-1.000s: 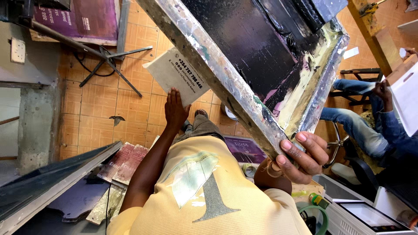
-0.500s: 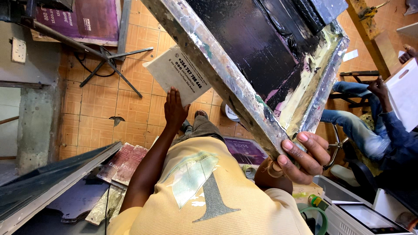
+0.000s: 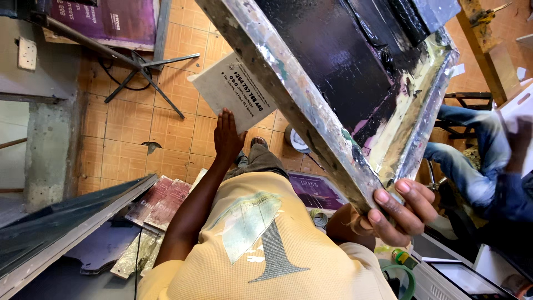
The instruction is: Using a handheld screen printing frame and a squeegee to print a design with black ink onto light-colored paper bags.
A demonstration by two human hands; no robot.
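Black ink coated the mesh of the screen-printing frame [image 3: 355,83], which filled the upper middle of the view, tilted, its pale, paint-smeared wooden edge running diagonally from the top down toward the lower right. The right hand [image 3: 402,214] held that frame at its lower corner, the fingers [image 3: 388,199] curled around the wood and closed on it. The left hand [image 3: 229,136] reached out over the tiled floor [image 3: 127,133] and held a grey printed card [image 3: 233,91] by its near edge, the fingers pressed flat behind the card and the thumb hidden, so how tight the grip was could not be told exactly, though the hand clearly carried it. The card sat just beside the frame's long edge, to its left, without clearly touching it. A yellow shirt [image 3: 261,250] with a grey print covered the person's torso below both arms. On the floor lay a roll of tape [image 3: 297,140] near the person's foot, a purple-coated screen [image 3: 316,190] lower down, and another purple screen [image 3: 111,22] leaned at the top left. At the right edge sat another person in blue jeans [image 3: 466,150], well apart from the frame.
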